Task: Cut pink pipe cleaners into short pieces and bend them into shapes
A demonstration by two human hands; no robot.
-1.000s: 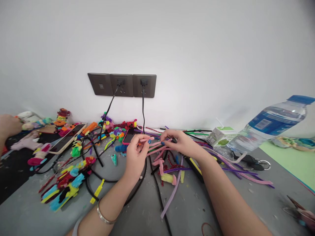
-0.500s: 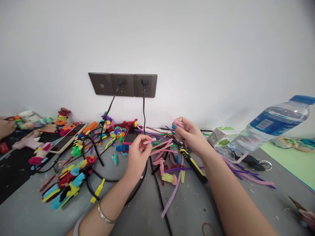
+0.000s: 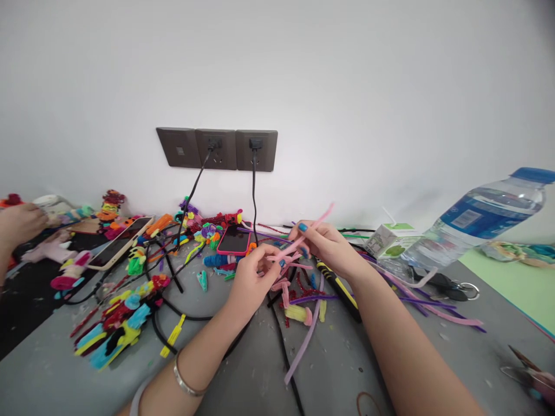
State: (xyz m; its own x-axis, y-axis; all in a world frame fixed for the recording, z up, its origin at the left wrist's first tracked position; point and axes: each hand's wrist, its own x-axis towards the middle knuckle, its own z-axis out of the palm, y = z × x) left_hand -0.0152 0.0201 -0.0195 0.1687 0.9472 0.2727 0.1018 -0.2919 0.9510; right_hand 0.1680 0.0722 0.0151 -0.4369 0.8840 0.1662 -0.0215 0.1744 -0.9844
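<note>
A pink pipe cleaner [image 3: 323, 217] slants up to the right between my two hands. My left hand [image 3: 259, 271] pinches its lower end between thumb and fingers. Closer to its upper end, my right hand [image 3: 324, 245] grips it with thumb and forefinger. Just below lie more pink pipe cleaners, a small pink and yellow pipe-cleaner piece [image 3: 297, 314] and a lilac pipe cleaner [image 3: 306, 342]. Black and yellow handled pliers [image 3: 340, 286] rest under my right wrist.
Left are colourful pipe-cleaner figures [image 3: 125, 323], a phone [image 3: 124, 240] and another person's hand [image 3: 23, 222]. A pink-edged phone [image 3: 234, 240] lies behind my left hand. Right stand a juice carton [image 3: 392, 240] and tilted water bottle [image 3: 472, 219]; scissors [image 3: 526, 367] lie nearer. Black cables [image 3: 277, 341] cross the table.
My hands have come closer together, the right one moving left and slightly down. The pink pipe cleaner now stretches visibly between them. The other person's hand has moved further into view.
</note>
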